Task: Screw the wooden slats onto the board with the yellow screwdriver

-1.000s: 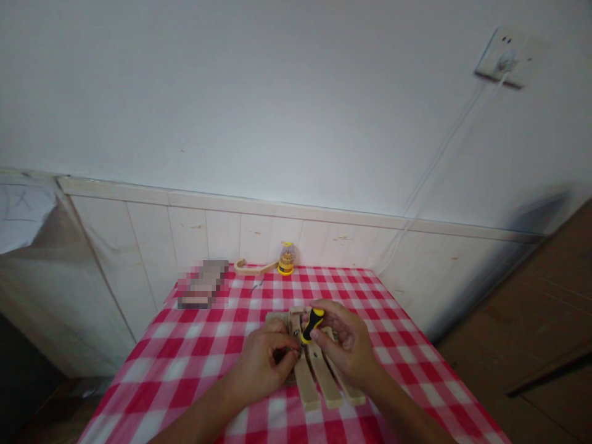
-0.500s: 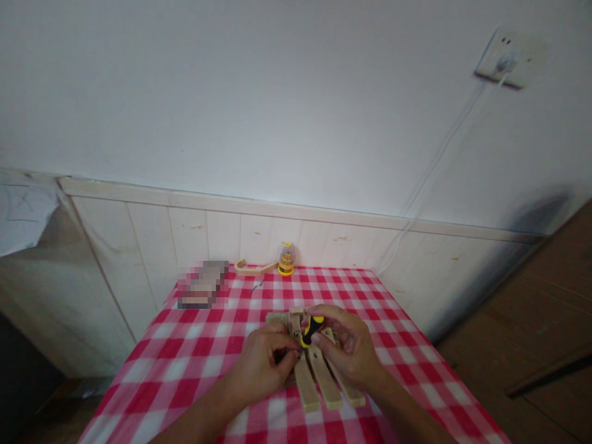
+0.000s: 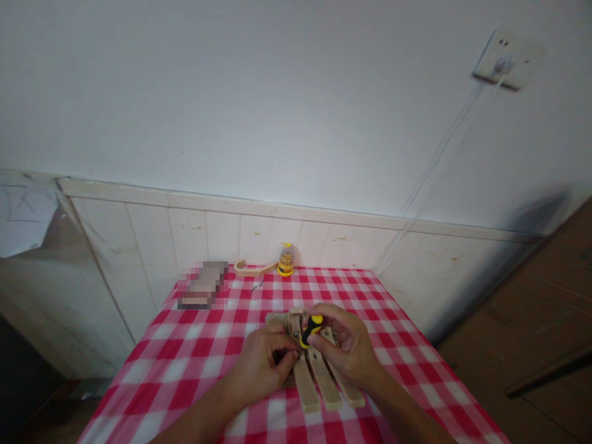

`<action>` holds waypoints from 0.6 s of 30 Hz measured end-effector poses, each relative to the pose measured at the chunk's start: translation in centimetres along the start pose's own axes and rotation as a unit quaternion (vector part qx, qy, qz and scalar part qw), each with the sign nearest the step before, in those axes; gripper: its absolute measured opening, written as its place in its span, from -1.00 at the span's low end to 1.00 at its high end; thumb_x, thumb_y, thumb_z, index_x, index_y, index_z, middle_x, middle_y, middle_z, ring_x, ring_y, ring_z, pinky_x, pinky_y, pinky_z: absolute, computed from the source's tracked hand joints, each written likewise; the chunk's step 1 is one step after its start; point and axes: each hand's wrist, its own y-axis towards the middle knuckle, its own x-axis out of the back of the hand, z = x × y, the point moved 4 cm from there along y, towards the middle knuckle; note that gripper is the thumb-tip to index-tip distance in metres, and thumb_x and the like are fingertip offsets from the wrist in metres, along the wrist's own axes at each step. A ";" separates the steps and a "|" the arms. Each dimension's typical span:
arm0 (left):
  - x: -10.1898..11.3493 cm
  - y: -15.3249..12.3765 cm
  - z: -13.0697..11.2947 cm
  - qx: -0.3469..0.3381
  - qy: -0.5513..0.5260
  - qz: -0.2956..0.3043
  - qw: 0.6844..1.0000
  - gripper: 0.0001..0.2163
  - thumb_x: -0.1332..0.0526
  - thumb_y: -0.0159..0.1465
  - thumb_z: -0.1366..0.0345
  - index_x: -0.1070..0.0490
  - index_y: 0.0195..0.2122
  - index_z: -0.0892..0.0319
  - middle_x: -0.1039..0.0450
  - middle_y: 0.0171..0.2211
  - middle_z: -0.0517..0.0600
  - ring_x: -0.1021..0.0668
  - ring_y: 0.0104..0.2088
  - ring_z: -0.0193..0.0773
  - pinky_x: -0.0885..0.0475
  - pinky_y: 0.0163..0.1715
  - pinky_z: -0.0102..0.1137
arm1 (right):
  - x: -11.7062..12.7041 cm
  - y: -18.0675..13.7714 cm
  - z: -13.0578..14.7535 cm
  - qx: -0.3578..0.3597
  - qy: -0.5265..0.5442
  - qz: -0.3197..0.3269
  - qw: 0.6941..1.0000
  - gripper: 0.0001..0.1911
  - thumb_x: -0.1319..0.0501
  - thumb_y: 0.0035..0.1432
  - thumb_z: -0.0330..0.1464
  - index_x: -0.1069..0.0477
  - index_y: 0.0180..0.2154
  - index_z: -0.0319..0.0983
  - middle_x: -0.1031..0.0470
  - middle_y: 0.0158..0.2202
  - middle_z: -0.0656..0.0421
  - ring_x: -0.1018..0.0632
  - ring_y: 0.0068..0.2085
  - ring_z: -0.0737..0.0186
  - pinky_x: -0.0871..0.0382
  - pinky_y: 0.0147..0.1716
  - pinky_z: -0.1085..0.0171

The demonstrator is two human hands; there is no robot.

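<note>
Yellow and black, a stubby-handled screwdriver (image 3: 311,332) leans at the lower centre of the frame, and I see its grip pinched between the thumb and fingers of the right hand (image 3: 352,346). Its lower end is over a pale wooden piece with three parallel slats (image 3: 325,383). Beside it, I have the left hand (image 3: 264,359) with thumb and fingertips drawn together at the wood; what they pinch, I cannot tell. Red-and-white checked cloth (image 3: 185,364) covers the worktop. Near its far edge stands a yellow-based, clear-topped container (image 3: 286,260), beside a curved wooden bar (image 3: 254,270).
</note>
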 end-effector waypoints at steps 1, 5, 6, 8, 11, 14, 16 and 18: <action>0.0 0.0 0.0 0.000 -0.002 0.000 1.000 -0.80 -0.21 0.21 0.45 -0.60 -0.47 0.13 -0.46 -0.42 -0.03 -0.52 -0.35 -0.27 -0.28 -0.37 -0.43 | 0.0 0.0 0.0 0.001 0.000 0.000 1.000 -0.72 -0.41 0.18 -0.31 -0.58 -0.05 -0.12 -0.66 -0.25 0.12 -0.66 -0.27 0.16 -0.56 -0.22 0.25; 0.0 0.0 0.1 -0.002 -0.004 -0.004 1.000 -0.80 -0.22 0.20 0.46 -0.58 -0.51 0.14 -0.44 -0.45 -0.03 -0.50 -0.36 -0.27 -0.27 -0.38 -0.44 | -0.1 0.0 0.0 0.000 0.002 -0.003 1.000 -0.71 -0.41 0.17 -0.29 -0.58 -0.04 -0.13 -0.66 -0.23 0.11 -0.65 -0.26 0.17 -0.57 -0.22 0.26; 0.0 0.0 0.1 -0.003 -0.004 -0.005 1.000 -0.80 -0.22 0.20 0.46 -0.58 -0.51 0.15 -0.44 -0.45 -0.03 -0.50 -0.36 -0.27 -0.26 -0.38 -0.44 | -0.1 0.0 0.0 -0.002 0.000 -0.004 1.000 -0.71 -0.42 0.17 -0.28 -0.58 -0.05 -0.13 -0.66 -0.23 0.11 -0.65 -0.26 0.17 -0.57 -0.22 0.26; -0.1 0.0 0.2 -0.006 -0.004 -0.005 1.000 -0.80 -0.21 0.21 0.46 -0.58 -0.50 0.15 -0.44 -0.45 -0.03 -0.50 -0.36 -0.27 -0.26 -0.38 -0.43 | -0.1 0.0 -0.1 -0.005 -0.005 -0.006 1.000 -0.71 -0.42 0.17 -0.27 -0.58 -0.06 -0.15 -0.65 -0.24 0.11 -0.65 -0.26 0.17 -0.56 -0.22 0.26; -0.1 0.0 0.3 -0.011 0.001 -0.003 1.000 -0.80 -0.22 0.22 0.45 -0.59 -0.49 0.14 -0.44 -0.45 -0.03 -0.50 -0.36 -0.27 -0.25 -0.38 -0.43 | -0.1 -0.1 -0.3 -0.005 -0.006 -0.005 1.000 -0.71 -0.43 0.16 -0.28 -0.58 -0.06 -0.15 -0.65 -0.25 0.12 -0.64 -0.26 0.19 -0.55 -0.22 0.28; -0.2 0.0 0.4 -0.011 -0.001 -0.001 1.000 -0.80 -0.22 0.22 0.45 -0.60 -0.47 0.13 -0.44 -0.45 -0.04 -0.50 -0.35 -0.27 -0.25 -0.37 -0.43 | 0.0 -0.1 -0.4 0.000 0.005 -0.002 1.000 -0.69 -0.43 0.14 -0.35 -0.58 -0.04 -0.12 -0.65 -0.23 0.14 -0.64 -0.26 0.21 -0.54 -0.22 0.30; -0.2 0.0 0.4 -0.010 -0.006 0.000 1.000 -0.81 -0.23 0.22 0.45 -0.60 -0.47 0.14 -0.44 -0.45 -0.04 -0.50 -0.36 -0.27 -0.26 -0.38 -0.43 | 0.0 0.0 -0.4 0.003 0.011 0.000 1.000 -0.67 -0.43 0.13 -0.39 -0.58 -0.03 -0.10 -0.65 -0.22 0.15 -0.64 -0.26 0.22 -0.54 -0.22 0.32; -0.2 0.0 0.4 -0.009 -0.009 0.001 1.000 -0.81 -0.23 0.21 0.45 -0.60 -0.48 0.14 -0.44 -0.45 -0.04 -0.50 -0.37 -0.28 -0.25 -0.39 -0.43 | 0.0 0.0 -0.4 0.007 0.015 -0.001 1.000 -0.65 -0.43 0.12 -0.42 -0.58 -0.03 -0.08 -0.65 -0.23 0.17 -0.64 -0.26 0.24 -0.53 -0.23 0.34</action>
